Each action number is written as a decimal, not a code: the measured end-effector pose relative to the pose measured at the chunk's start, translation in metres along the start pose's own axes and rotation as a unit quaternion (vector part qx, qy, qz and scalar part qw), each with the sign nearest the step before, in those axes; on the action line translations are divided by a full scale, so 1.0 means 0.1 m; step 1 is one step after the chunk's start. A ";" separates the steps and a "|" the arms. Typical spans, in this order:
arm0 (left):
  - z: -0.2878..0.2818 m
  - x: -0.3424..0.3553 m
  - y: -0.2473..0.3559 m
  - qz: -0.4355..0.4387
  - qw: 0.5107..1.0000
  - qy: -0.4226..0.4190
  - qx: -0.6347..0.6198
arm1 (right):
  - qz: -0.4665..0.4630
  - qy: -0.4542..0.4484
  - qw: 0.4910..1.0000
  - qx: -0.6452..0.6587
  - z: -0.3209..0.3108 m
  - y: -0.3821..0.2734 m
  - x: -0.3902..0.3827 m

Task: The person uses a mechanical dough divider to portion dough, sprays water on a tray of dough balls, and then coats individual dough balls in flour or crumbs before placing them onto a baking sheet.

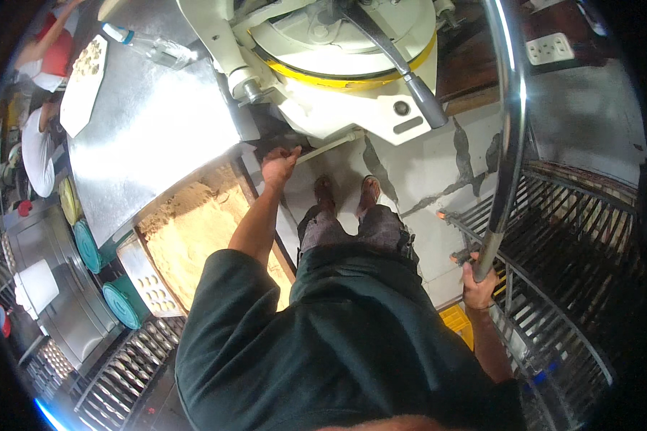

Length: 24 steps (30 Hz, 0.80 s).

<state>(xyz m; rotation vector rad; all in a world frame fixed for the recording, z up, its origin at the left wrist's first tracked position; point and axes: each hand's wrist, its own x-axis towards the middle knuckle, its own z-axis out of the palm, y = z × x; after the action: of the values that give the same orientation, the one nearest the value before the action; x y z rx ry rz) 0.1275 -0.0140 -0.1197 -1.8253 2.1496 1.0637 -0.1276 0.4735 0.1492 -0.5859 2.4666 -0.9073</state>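
My right hand is wrapped round the lower end of a long polished metal lever that runs up the right side. My left hand has its fingers curled, close to the end of a thin pale rod under the machine. Whether those fingers grip the rod or something small is hidden. Ahead stands a cream-coloured dough divider with a round head, a yellow ring and a black-gripped handle.
On the left are a steel table with a plastic bottle and a board of small pieces, plus a bin of tan powder. Black slatted racks stand at right. Two other people are at far left.
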 end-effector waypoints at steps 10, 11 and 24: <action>-0.22 -0.42 1.21 0.257 0.961 0.099 0.026 | 0.181 -0.040 0.983 -0.013 -0.09 -0.47 -0.02; -0.34 -0.47 1.24 0.290 0.952 0.097 0.012 | 0.191 -0.048 0.980 0.003 -0.17 -0.59 -0.07; -1.84 -0.14 0.45 0.336 0.879 0.333 -0.057 | -0.182 0.561 0.787 0.179 -2.98 -1.81 -1.64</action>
<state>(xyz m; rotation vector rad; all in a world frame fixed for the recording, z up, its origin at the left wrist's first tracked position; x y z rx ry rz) 0.1525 -0.1079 0.0438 -1.6755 3.3643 0.6923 -0.1121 0.5802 0.5191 -0.4336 3.0017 -2.3743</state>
